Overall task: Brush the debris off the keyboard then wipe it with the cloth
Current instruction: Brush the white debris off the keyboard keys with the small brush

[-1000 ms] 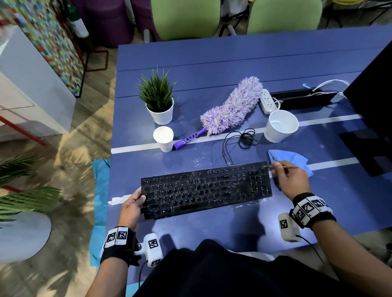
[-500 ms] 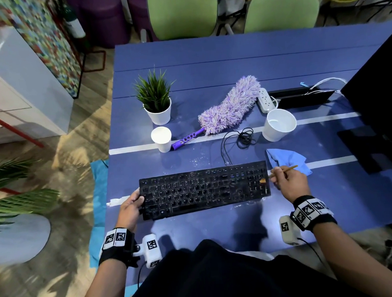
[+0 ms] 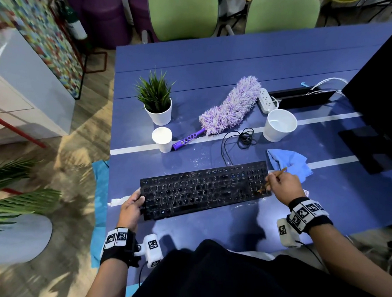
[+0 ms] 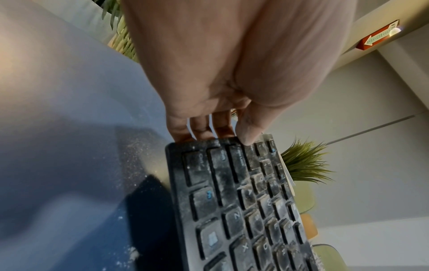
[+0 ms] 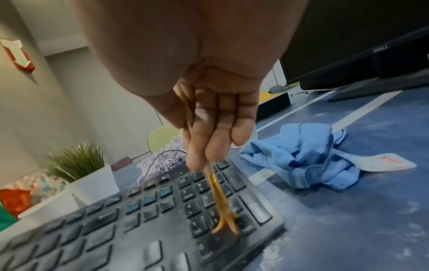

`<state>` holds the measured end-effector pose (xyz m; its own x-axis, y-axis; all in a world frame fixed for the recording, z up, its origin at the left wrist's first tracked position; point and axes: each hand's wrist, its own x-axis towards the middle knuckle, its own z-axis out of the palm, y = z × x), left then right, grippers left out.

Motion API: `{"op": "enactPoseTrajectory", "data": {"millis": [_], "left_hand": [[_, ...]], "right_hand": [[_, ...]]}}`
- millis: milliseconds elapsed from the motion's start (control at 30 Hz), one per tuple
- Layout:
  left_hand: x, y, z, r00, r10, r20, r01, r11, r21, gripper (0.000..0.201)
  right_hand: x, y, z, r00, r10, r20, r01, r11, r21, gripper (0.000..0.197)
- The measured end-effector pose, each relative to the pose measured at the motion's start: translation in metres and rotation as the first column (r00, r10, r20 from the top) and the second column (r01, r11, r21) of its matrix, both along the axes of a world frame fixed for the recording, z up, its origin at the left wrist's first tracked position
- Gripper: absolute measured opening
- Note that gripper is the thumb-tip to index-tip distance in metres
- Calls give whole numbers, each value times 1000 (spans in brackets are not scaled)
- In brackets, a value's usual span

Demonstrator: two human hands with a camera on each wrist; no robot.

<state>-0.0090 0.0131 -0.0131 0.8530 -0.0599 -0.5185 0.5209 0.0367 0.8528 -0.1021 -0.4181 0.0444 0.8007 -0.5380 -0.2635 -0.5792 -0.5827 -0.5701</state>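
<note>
While the left hand [image 3: 131,209] gripped the keyboard's [image 3: 203,189] left end on the table [image 3: 231,61], the right hand [image 3: 282,185] pinched the brush [image 5: 220,198], bristles on the right-hand number pad. Short, light flicks toward the near edge looked best; cloth [image 3: 288,161] lay just beyond.

A blue table [image 3: 209,58] bears a keyboard [image 3: 203,189], cloth [image 3: 288,161], duster [image 3: 231,106], two cups and a potted plant [image 3: 158,105].

We seem to be in an office: a blue table [image 3: 209,58] with a dark monitor [image 3: 376,91], power strip [image 3: 264,99], and green chairs [image 3: 182,12] beyond.
</note>
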Motion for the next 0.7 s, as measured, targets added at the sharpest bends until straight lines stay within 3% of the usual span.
{"op": "enactPoseTrajectory", "data": {"millis": [100, 200, 333, 467, 567, 700], "left_hand": [[1, -1, 2, 1000, -4, 5, 4, 1000, 15, 40], [1, -3, 6, 1000, 2, 18, -2, 1000, 7, 39], [2, -3, 5, 1000, 8, 9, -8, 1000, -17, 40], [1, -3, 4, 1000, 3, 11, -3, 1000, -22, 41], [0, 0, 2, 1000, -3, 13, 3, 1000, -13, 41], [2, 1, -4, 999, -33, 32, 33, 999, -9, 41]], "right_hand": [[6, 15, 9, 995, 70, 71, -82, 980, 183, 29], [12, 31, 12, 971, 84, 225, -123, 978, 169, 25], [11, 45, 1, 974, 201, 108, -220, 950, 222, 27], [10, 44, 0, 977, 122, 175, -145, 981, 128, 26], [11, 46, 0, 976, 177, 125, -199, 959, 201, 25], [14, 49, 8, 966, 150, 210, -185, 970, 155, 26]]}}
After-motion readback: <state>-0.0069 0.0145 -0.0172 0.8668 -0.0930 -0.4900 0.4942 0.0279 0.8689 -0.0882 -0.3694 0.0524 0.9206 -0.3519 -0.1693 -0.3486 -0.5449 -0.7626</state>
